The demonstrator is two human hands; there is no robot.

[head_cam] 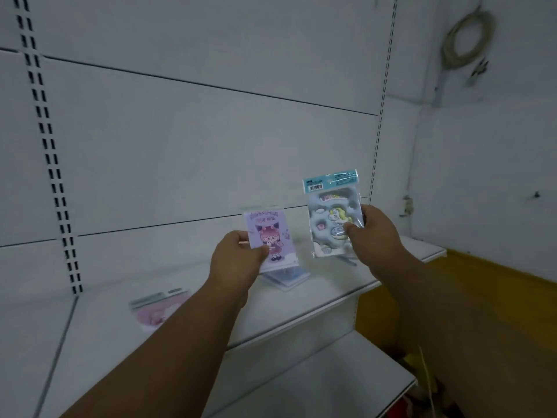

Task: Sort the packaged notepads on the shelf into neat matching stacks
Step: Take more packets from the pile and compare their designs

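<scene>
My left hand (238, 260) grips a purple packaged notepad (269, 233) with a pink-haired cartoon girl, held upright above the white shelf (301, 306). My right hand (373, 233) pinches a blue unicorn notepad (331, 212) in clear wrap with a teal header, also upright and slightly higher. Below the purple one, a small pile of blue notepads (286, 279) lies flat on the shelf, partly hidden. A pink notepad (158, 307) with a green header lies flat to the left.
A white back panel with slotted uprights (51, 158) rises behind the shelf. A lower white shelf (331, 384) juts out at the front. A yellow surface (482, 285) sits to the right, and a coiled cable (467, 40) hangs on the wall.
</scene>
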